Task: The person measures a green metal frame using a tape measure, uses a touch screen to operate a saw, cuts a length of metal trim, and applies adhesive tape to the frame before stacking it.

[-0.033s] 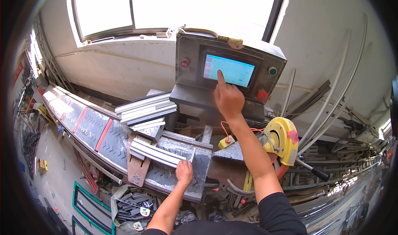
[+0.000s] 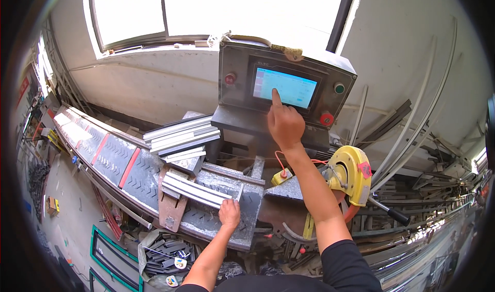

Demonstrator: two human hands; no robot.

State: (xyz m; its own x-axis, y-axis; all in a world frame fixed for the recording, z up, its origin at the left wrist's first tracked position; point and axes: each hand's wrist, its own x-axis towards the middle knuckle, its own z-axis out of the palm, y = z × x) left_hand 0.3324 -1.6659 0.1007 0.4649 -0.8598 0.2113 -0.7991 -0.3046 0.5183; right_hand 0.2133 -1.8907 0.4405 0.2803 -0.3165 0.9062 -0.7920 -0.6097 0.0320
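My right hand (image 2: 286,124) is raised to the touchscreen (image 2: 296,88) of a grey control box. Its index finger is stretched out with the tip at the lit screen, while the other fingers are curled in around nothing. Lower and to the left, my left hand (image 2: 229,214) pinches the near right end of several pale metal profiles (image 2: 196,191) that lie on the machine bed (image 2: 209,224). A brown metal plate (image 2: 170,209) stands beside those profiles. My fingers partly hide the profile ends.
More profiles (image 2: 183,133) are stacked behind the bed. Red buttons (image 2: 326,119) and a green button (image 2: 339,88) flank the screen. To the right stands a round yellow machine housing (image 2: 356,171) with a black-gripped lever (image 2: 397,215). Offcuts (image 2: 167,253) fill a bag below.
My right hand has shifted very slightly down and right at the screen. My left hand and the profiles stay where they were.
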